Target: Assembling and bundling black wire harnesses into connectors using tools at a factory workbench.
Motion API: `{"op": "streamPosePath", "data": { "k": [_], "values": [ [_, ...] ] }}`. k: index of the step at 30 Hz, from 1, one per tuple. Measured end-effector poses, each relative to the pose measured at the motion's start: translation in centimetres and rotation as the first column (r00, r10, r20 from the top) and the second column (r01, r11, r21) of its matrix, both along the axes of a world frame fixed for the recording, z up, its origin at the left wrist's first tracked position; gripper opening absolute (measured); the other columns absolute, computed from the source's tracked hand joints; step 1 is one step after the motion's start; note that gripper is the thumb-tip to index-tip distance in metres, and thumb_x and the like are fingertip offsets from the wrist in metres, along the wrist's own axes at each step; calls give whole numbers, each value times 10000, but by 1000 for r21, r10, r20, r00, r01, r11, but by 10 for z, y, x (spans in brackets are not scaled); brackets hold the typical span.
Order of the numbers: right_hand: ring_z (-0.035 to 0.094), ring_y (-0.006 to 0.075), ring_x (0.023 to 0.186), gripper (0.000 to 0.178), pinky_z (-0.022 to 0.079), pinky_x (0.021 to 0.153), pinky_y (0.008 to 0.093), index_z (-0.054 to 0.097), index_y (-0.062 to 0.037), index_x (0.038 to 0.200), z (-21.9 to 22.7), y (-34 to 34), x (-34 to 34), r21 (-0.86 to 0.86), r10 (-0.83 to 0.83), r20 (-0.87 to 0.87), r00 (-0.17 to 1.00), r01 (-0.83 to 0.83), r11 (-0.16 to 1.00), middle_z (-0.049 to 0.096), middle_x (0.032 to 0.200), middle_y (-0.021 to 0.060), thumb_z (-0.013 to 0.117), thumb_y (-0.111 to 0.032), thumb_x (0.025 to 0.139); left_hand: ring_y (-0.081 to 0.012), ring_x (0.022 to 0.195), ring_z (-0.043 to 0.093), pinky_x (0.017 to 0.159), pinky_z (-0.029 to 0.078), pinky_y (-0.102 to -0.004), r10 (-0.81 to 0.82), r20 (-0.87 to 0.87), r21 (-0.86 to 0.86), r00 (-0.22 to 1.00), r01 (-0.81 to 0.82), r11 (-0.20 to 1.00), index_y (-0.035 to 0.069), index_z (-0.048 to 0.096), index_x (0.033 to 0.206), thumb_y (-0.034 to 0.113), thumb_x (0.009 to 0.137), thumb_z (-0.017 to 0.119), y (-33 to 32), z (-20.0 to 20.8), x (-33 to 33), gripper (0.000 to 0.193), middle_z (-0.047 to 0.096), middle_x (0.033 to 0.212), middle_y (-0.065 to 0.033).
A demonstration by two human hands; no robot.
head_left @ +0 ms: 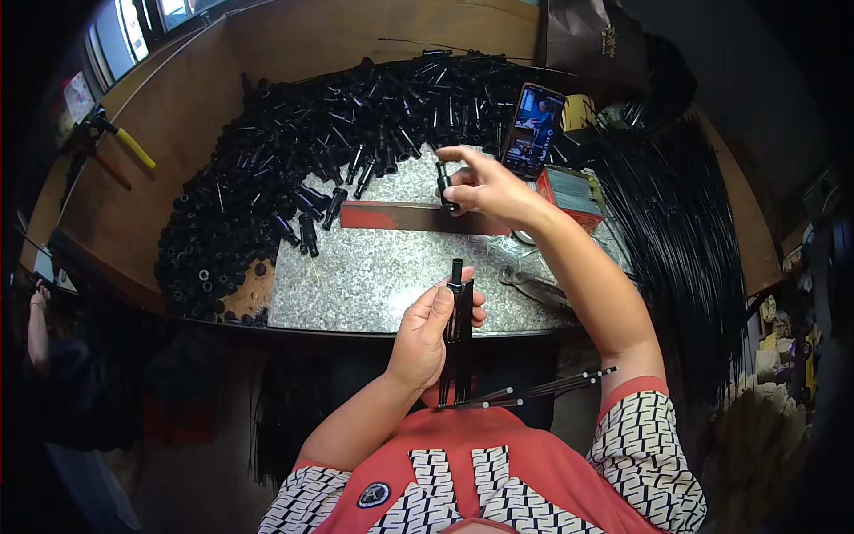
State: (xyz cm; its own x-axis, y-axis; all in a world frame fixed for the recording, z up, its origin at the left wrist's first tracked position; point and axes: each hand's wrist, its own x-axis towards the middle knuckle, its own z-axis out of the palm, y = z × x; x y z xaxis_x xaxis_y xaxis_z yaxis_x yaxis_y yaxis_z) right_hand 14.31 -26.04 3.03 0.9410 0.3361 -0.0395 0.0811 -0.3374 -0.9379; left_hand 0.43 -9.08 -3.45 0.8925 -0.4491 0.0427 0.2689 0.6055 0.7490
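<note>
My left hand (427, 334), closed, grips a folded bundle of black umbrella ribs (456, 351) near my body. A short black tube (457, 270) stands up at the top of that bundle. From its lower end several thin ribs (551, 386) with pale tips reach out toward my right elbow. Farther out, above the stone slab, my right hand (480, 189) pinches a small black tubular plastic part (446, 189) between thumb and fingers. Just below that part lies a flat red-and-dark bar (391, 216). The two hands are apart.
A big heap of black tubular parts (294, 133) covers the table's back and left. A phone (534, 129) leans by a red box (569, 198). Pliers (534, 283) lie on the granite slab (338, 285). Long black ribs (676, 231) hang over the right side. Another person (53, 356) is at far left.
</note>
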Motion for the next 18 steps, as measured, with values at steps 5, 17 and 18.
{"op": "streamPosePath", "data": {
  "k": [5, 17, 18],
  "values": [
    [603, 177, 933, 594, 494, 799, 320, 314, -49, 1388, 21, 1, -54, 410, 149, -124, 981, -86, 908, 614, 1061, 139, 595, -49, 865, -150, 877, 593, 823, 480, -289, 4, -18, -6, 1000, -4, 1000, -33, 416, 1319, 312, 1000, 398, -1, -2, -2, 469, 604, 999, -98],
    [577, 157, 968, 537, 482, 853, 305, 388, -42, 1295, 32, 7, -96, 208, 142, 29, 989, -145, 967, 587, 1080, 114, 665, -93, 838, -120, 854, 584, 811, 477, -271, 35, -6, 4, 999, -35, 999, -9, 524, 1181, 331, 1002, 397, -4, -1, -12, 404, 610, 983, -76],
    [558, 122, 942, 507, 479, 832, 278, 400, -38, 1268, 36, 11, -101, 187, 110, 44, 993, -117, 975, 578, 1042, 86, 667, -81, 838, -115, 851, 581, 809, 475, -267, 45, 29, 33, 999, -46, 998, -15, 523, 1177, 330, 1005, 389, -4, -1, -13, 408, 610, 978, -71]
  ]
}}
